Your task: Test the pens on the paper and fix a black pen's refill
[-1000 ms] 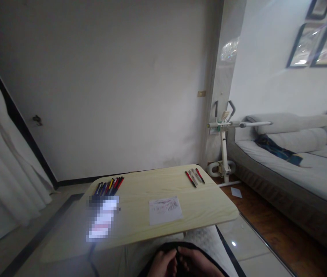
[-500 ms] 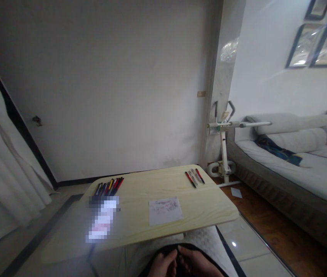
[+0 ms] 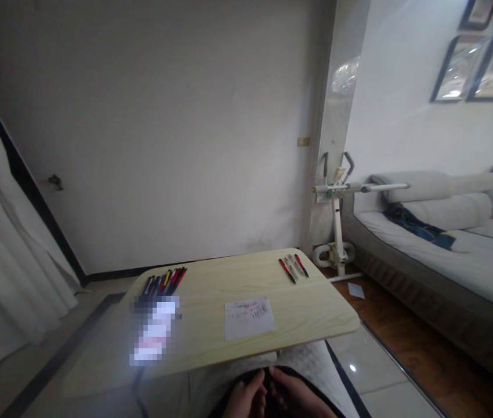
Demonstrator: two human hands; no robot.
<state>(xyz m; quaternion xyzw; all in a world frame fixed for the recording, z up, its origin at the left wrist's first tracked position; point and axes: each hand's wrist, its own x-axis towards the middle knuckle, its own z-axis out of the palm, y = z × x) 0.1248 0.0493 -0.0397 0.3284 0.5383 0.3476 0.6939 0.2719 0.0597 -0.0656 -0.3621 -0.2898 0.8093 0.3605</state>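
My left hand [image 3: 245, 398] and my right hand [image 3: 295, 396] rest low in my lap, just in front of the table's near edge. Their thumbs point toward each other with a small gap, and the fingers curl loosely with nothing seen in them. Nearest to them on the light wood table [image 3: 316, 313] is a sheet of white paper [image 3: 250, 319] with dark and reddish marks. A row of several pens [image 3: 165, 281] lies at the table's far left. A smaller group of pens [image 3: 293, 267], red-and-black and pale ones, lies at the far right.
On the table's left, a bright pixelated patch [image 3: 155, 334] covers something, with a dark cable [image 3: 139, 395] below. A white exercise machine [image 3: 337, 215] stands past the right corner, beside a bed-like sofa [image 3: 459, 249]. A white curtain [image 3: 7, 244] hangs at left.
My thumbs have drawn slightly apart, widening the gap between my hands. The paper and pens stay in place.
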